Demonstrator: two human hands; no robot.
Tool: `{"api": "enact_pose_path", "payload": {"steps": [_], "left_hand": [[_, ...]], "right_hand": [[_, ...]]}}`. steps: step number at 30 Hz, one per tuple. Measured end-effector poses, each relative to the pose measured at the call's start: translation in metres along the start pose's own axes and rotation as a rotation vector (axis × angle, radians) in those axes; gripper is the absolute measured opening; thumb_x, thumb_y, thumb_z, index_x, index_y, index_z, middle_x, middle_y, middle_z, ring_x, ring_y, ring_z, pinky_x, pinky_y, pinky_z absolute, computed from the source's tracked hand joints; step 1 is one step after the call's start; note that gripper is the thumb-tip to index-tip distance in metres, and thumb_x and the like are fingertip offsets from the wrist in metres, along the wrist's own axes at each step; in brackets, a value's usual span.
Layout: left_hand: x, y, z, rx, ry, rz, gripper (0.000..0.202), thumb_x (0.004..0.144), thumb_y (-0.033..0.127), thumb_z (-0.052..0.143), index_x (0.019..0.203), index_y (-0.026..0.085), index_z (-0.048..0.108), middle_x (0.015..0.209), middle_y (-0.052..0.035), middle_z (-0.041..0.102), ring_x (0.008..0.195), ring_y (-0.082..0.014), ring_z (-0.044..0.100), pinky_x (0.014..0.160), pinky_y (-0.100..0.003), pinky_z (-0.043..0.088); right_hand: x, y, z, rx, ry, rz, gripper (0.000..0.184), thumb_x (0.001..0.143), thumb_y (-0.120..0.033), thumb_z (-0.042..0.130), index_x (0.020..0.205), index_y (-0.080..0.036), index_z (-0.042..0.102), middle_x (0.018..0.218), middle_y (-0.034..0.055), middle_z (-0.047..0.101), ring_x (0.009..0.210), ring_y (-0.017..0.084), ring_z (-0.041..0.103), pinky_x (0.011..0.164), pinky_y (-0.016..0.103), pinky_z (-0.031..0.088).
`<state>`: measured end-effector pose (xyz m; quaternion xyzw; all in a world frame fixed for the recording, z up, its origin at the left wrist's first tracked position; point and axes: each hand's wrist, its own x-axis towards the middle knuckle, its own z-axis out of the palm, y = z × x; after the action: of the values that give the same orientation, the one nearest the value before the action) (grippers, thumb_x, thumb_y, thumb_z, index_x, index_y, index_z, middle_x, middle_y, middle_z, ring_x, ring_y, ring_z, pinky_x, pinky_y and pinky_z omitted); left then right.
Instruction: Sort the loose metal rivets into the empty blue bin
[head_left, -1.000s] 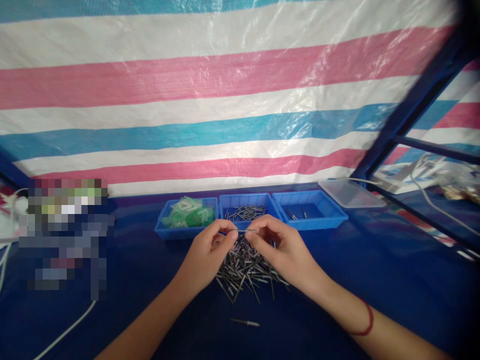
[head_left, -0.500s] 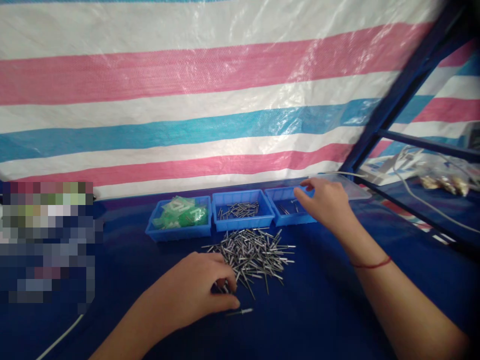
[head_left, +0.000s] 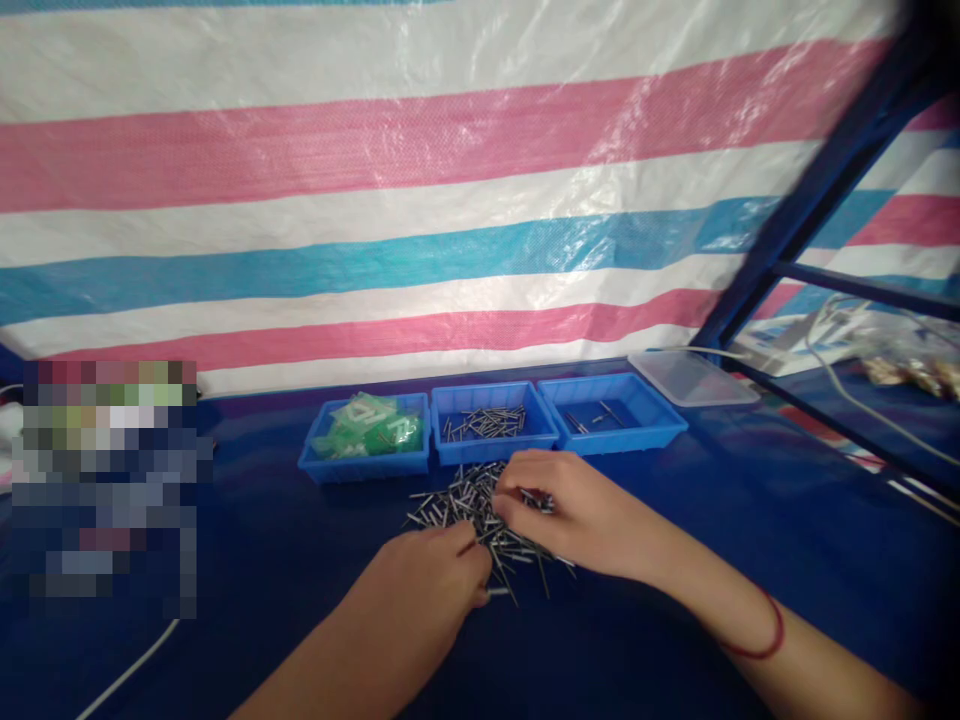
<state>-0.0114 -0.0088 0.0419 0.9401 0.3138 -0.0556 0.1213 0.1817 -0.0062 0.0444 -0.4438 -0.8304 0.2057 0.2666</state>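
A loose pile of silvery blind rivets [head_left: 457, 500] lies on the blue table in front of a row of blue bins. My left hand [head_left: 427, 590] is closed at the pile's near left edge, its fingers curled in; a rivet [head_left: 497, 592] sticks out by the fingertips. Over the right side of the pile is my right hand [head_left: 577, 510], thumb and index finger bent nearly together; what they pinch, if anything, is hidden. The middle bin [head_left: 495, 450] holds many rivets, and the right bin [head_left: 630, 435] a few.
Green and clear plastic bags fill the left bin [head_left: 367, 465]. A clear plastic lid [head_left: 694, 380] lies behind the right bin. A blue metal frame [head_left: 795, 220] rises at the right, and a striped sheet [head_left: 420, 150] hangs behind. A white cable [head_left: 131, 665] runs at lower left.
My right hand has come from the right bin back to the pile, leaving that bin uncovered. My left hand has closed further and moved slightly right, to the single rivet near it.
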Motion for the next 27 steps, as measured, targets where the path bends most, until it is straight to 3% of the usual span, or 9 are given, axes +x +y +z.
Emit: {"api": "enact_pose_path", "payload": {"steps": [3,7,11,13,17,27], "left_hand": [[0.0,-0.011,-0.009,-0.003,0.095,-0.055,0.014,0.093,0.018,0.046,0.098,0.017,0.059,0.093,-0.0059,0.065,0.081,-0.0224,0.065,0.068,-0.03,0.047],[0.002,-0.021,-0.02,-0.189,0.23,-0.069,0.018,0.094,0.021,0.042,0.087,0.019,0.059,0.085,-0.0016,0.064,0.078,-0.0179,0.063,0.068,-0.026,0.045],[0.009,-0.022,-0.013,-0.521,0.521,-0.146,0.009,0.087,0.024,0.055,0.093,0.022,0.06,0.083,0.001,0.066,0.073,-0.0148,0.062,0.068,-0.024,0.045],[0.014,-0.021,-0.005,-0.74,0.645,-0.235,0.017,0.082,0.027,0.06,0.098,0.02,0.06,0.084,-0.0005,0.067,0.069,-0.0148,0.062,0.064,-0.024,0.047],[0.022,-0.019,0.005,-1.01,0.679,-0.279,0.018,0.081,0.033,0.061,0.089,0.017,0.064,0.076,-0.0011,0.066,0.065,-0.0154,0.062,0.062,-0.025,0.048],[0.022,-0.019,0.004,-0.991,0.713,-0.27,0.019,0.082,0.033,0.059,0.087,0.017,0.066,0.074,-0.0006,0.066,0.065,-0.0149,0.06,0.062,-0.024,0.047]], "right_hand": [[-0.001,-0.008,0.008,0.124,-0.1,-0.048,0.022,0.088,-0.018,0.047,0.067,-0.018,0.053,0.065,-0.0008,0.054,0.062,0.011,0.049,0.058,0.026,0.034],[0.0,-0.007,0.014,0.181,-0.052,-0.04,0.023,0.09,-0.019,0.044,0.07,-0.018,0.056,0.066,-0.0002,0.055,0.061,0.011,0.047,0.058,0.026,0.035],[0.001,-0.003,0.018,0.349,0.016,0.081,0.024,0.092,-0.027,0.044,0.076,-0.018,0.059,0.066,-0.001,0.053,0.059,0.011,0.044,0.053,0.025,0.034],[0.001,-0.001,0.02,0.454,0.045,0.126,0.024,0.092,-0.033,0.045,0.08,-0.018,0.06,0.067,-0.0011,0.053,0.058,0.011,0.043,0.052,0.024,0.034],[0.003,0.0,0.024,0.603,0.093,0.162,0.024,0.09,-0.036,0.049,0.083,-0.017,0.062,0.071,0.0003,0.056,0.063,0.012,0.047,0.057,0.025,0.038],[0.005,-0.001,0.026,0.646,0.128,0.205,0.022,0.088,-0.035,0.051,0.082,-0.018,0.064,0.074,0.0008,0.059,0.066,0.013,0.05,0.061,0.026,0.041]]}}
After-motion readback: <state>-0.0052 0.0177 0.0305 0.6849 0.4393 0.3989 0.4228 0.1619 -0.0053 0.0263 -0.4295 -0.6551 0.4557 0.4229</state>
